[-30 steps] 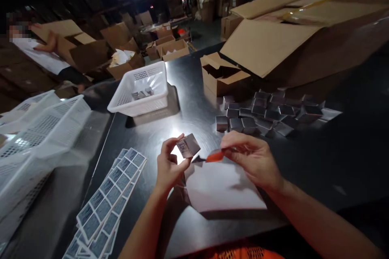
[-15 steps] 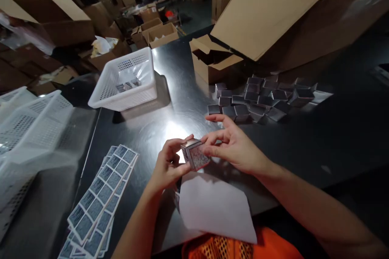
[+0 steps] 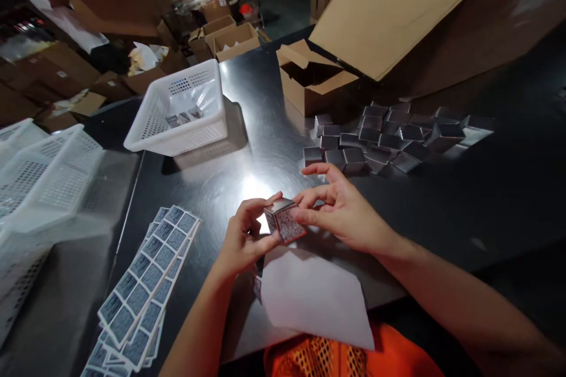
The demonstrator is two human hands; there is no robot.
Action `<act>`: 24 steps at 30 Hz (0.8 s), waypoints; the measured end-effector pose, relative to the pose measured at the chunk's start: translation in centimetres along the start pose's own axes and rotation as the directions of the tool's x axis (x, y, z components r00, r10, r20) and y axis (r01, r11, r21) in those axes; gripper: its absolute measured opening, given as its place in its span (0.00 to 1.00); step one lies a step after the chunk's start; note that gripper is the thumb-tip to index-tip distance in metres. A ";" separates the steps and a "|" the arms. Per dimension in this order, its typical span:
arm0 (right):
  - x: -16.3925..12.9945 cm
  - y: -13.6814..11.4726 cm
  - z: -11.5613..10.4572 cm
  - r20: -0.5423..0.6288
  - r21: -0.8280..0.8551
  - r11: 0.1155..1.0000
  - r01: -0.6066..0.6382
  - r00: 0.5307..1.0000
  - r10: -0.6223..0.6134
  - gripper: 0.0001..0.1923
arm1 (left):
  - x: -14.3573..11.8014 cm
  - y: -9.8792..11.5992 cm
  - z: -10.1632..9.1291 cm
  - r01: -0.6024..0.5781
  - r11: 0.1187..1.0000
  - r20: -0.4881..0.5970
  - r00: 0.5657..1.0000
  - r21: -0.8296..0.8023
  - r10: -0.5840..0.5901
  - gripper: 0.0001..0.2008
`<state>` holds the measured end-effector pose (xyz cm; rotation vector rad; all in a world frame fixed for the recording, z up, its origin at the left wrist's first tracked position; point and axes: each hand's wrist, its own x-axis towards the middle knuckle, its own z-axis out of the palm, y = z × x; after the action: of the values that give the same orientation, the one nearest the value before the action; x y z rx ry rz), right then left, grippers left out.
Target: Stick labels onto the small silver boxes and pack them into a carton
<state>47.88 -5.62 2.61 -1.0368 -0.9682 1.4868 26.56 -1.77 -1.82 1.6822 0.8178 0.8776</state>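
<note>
Head view: both hands are working one small silver box (image 3: 283,221), held just above the dark metal table (image 3: 486,200), near its front edge.

Left hand (image 3: 245,238) is gripping the box from its left side, thumb and fingers closed on it. Right hand (image 3: 342,212) is touching the box's right side with thumb and forefinger pinched narrow against it; the other fingers are fanning out loose, the index pointing left. The box face turned toward the camera is showing a speckled label. Whether the label is fully stuck down, cannot tell.

A white sheet (image 3: 313,297) is lying flat on the table directly under the hands, hanging over the front edge. Strips of blue-grey labels (image 3: 145,283) are lying to the left of the left hand, well apart from it.

A cluster of silver boxes (image 3: 380,141) is sitting beyond the right hand, near but not touching. Behind it a small open carton (image 3: 313,79) is standing with flaps up, and a large flattened cardboard box (image 3: 398,17) is leaning behind that.

A white plastic basket (image 3: 181,112) is sitting at far left of the table, with a few small items in it. More white baskets (image 3: 44,177) are stacked at the left edge of the frame.

An orange mesh garment (image 3: 345,356) is showing at the bottom.
</note>
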 end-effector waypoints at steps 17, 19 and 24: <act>1.0 1.5 -1.1 0.049 -0.115 0.993 -0.028 0.998 0.034 0.49 | -0.7 -0.2 0.1 0.047 0.980 0.045 0.998 -0.193 -0.039 0.22; 1.6 1.6 -1.8 0.272 -0.105 0.991 -0.088 0.955 0.114 0.47 | -0.8 -0.1 -0.4 0.082 0.994 0.081 0.994 -0.078 -0.076 0.25; 3.7 1.9 -3.7 0.144 -0.623 0.716 0.316 0.946 -0.292 0.26 | 0.2 -0.4 -2.0 0.153 0.953 -0.251 0.964 0.263 -0.085 0.31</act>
<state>50.47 -2.00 -0.78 -1.2451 -1.6580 0.8983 24.91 -0.61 -1.74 1.7682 1.2447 0.9225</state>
